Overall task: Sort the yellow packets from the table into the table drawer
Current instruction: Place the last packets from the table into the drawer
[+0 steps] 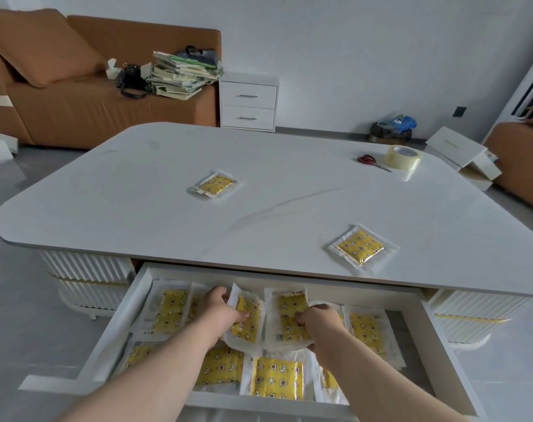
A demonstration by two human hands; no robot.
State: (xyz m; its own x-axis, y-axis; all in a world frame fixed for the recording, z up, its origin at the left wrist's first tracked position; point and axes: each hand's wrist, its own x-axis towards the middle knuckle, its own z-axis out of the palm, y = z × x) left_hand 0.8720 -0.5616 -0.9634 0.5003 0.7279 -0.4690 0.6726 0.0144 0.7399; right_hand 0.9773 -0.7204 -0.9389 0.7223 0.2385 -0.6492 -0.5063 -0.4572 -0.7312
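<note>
Two yellow packets lie on the table (pixel 289 202): centre packet (pixel 215 184) and front-edge packet (pixel 361 248). Over the crowded drawer (pixel 432 330), the left hand (pixel 219 312) pinches a curled packet (pixel 247 321) and the right hand (pixel 320 325) grips a second packet (pixel 288 315). Risk: piled, slippery wrappers may ride up and foul closing.

Left forearm (pixel 155 370), right forearm (pixel 381 376) cut off by bottom edge. Left hand (pixel 221 312) fingertips partly behind left packet (pixel 247 319). Right hand (pixel 318 322) thumb partly under right packet (pixel 286 318). Drawer (pixel 116 339) rear hidden beneath tabletop (pixel 289 208). Front-row packets (pixel 219 371) partly covered by arms. Packet print too small to read. Right sofa (pixel 521 166) cut by frame edge.
</note>
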